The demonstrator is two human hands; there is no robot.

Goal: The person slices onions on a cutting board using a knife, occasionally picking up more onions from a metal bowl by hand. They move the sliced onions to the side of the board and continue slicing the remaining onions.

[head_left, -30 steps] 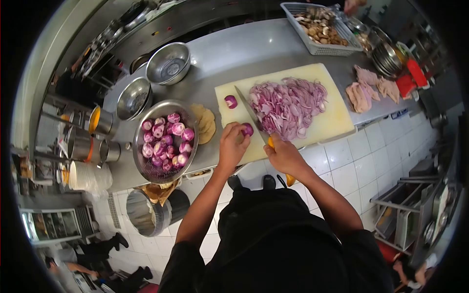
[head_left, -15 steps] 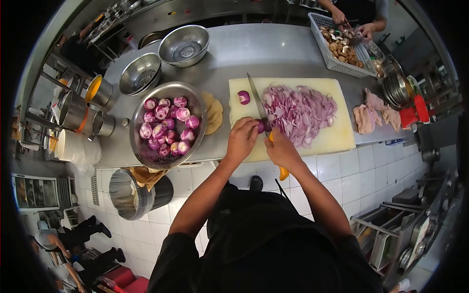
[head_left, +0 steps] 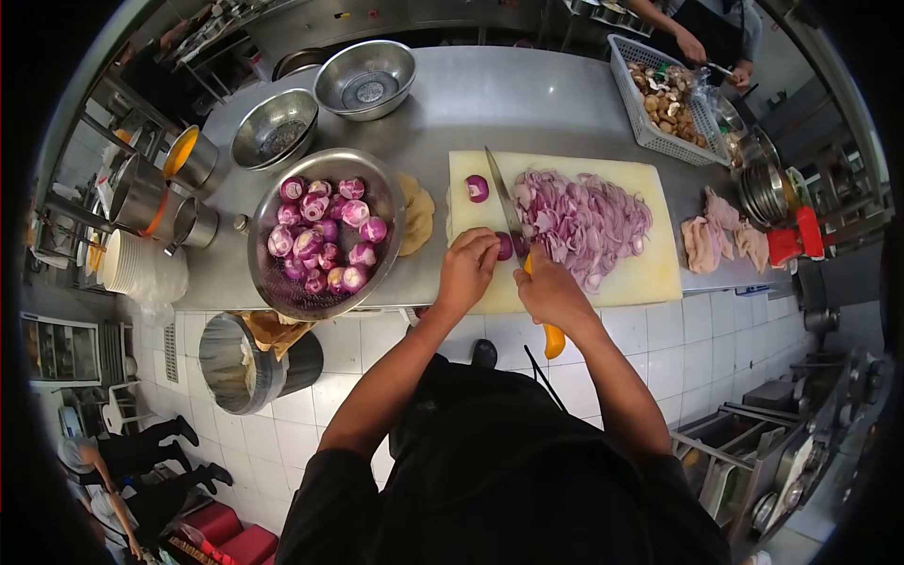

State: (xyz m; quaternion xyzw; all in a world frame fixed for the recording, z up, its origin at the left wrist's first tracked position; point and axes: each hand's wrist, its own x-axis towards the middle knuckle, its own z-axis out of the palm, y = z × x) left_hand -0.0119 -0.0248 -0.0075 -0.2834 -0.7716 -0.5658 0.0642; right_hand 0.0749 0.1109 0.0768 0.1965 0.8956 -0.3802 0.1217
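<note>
My left hand (head_left: 468, 268) presses a red onion half (head_left: 506, 246) onto the pale cutting board (head_left: 650, 268). My right hand (head_left: 549, 289) grips a knife (head_left: 507, 207) with an orange handle; its blade stands against the onion half. A heap of sliced red onion (head_left: 584, 217) lies on the board to the right of the blade. Another onion half (head_left: 477, 187) rests on the board's far left part. A metal colander (head_left: 273, 287) with several peeled red onions (head_left: 323, 242) stands left of the board.
Two steel bowls (head_left: 274, 129) (head_left: 364, 79) sit at the back left, metal pots (head_left: 193, 158) further left. A basket of mushrooms (head_left: 659, 99) is at the back right, where another person's hands work. Raw meat pieces (head_left: 720, 226) lie right of the board. A bin (head_left: 247, 363) stands below the counter.
The view has shifted slightly. My hands and the knife stay at the onion half, with the blade a little further along it.
</note>
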